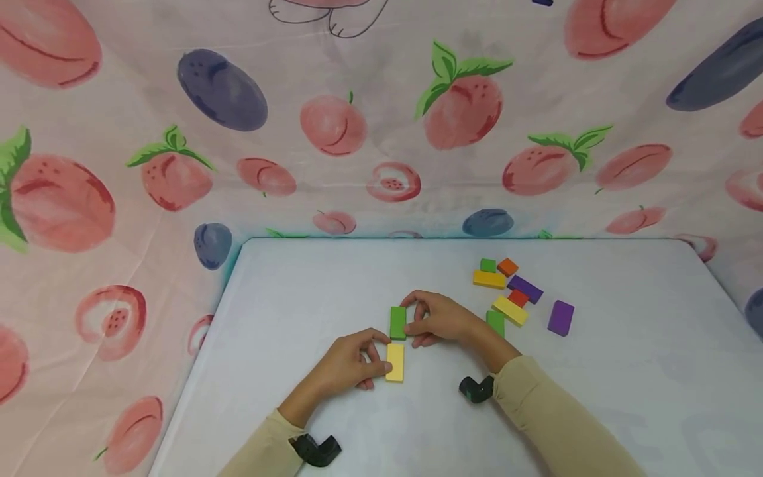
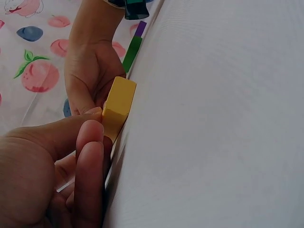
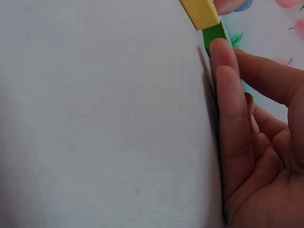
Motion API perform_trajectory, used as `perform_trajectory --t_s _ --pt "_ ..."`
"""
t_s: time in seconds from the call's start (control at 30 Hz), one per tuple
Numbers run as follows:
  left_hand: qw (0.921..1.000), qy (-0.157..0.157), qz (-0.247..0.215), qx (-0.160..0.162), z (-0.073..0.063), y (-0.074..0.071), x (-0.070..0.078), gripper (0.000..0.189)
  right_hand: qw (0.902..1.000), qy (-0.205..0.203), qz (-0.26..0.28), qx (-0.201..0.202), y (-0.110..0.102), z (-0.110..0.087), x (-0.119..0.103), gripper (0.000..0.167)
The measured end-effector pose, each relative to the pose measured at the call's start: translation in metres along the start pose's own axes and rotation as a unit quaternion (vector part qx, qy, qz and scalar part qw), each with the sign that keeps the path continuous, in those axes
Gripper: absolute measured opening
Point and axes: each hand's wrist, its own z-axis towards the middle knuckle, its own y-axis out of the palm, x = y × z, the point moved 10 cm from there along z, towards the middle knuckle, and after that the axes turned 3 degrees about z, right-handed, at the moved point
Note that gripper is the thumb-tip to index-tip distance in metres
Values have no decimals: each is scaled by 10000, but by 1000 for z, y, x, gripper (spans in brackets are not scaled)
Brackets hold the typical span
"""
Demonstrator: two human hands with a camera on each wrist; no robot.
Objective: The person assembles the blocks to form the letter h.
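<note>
My left hand (image 1: 348, 361) pinches a yellow block (image 1: 395, 363) between thumb and fingers at its left side. Just beyond it, in line, a green block (image 1: 398, 322) is pinched by my right hand (image 1: 438, 318) from the right. The near end of the green block comes right up to the far end of the yellow one. In the left wrist view the yellow block (image 2: 121, 95) shows its end face close over the white table. In the right wrist view the green block (image 3: 214, 35) is partly hidden behind fingers, beside the yellow block (image 3: 200, 13).
Right of the hands lies a loose group of blocks, among them a purple block (image 1: 561, 318), a yellow block (image 1: 489, 279), an orange block (image 1: 508, 267) and a red block (image 1: 518, 298). The white table (image 1: 286, 285) meets a fruit-print cloth (image 1: 369, 66) behind.
</note>
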Motion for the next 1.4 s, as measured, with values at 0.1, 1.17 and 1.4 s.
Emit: perform_trajectory --t_s 0.1,1.17,1.4 --pt "10000 -29 11 0 1 1 0 40 10000 20 -87 37 -1 0 0 49" --pt "9999 -38 -153 -3 1 0 3 41 9998 25 -163 116 -2 -4 -4 47" --pt "9999 -17 -170 -2 1 0 4 41 9996 28 -259 131 -2 -4 -5 47"
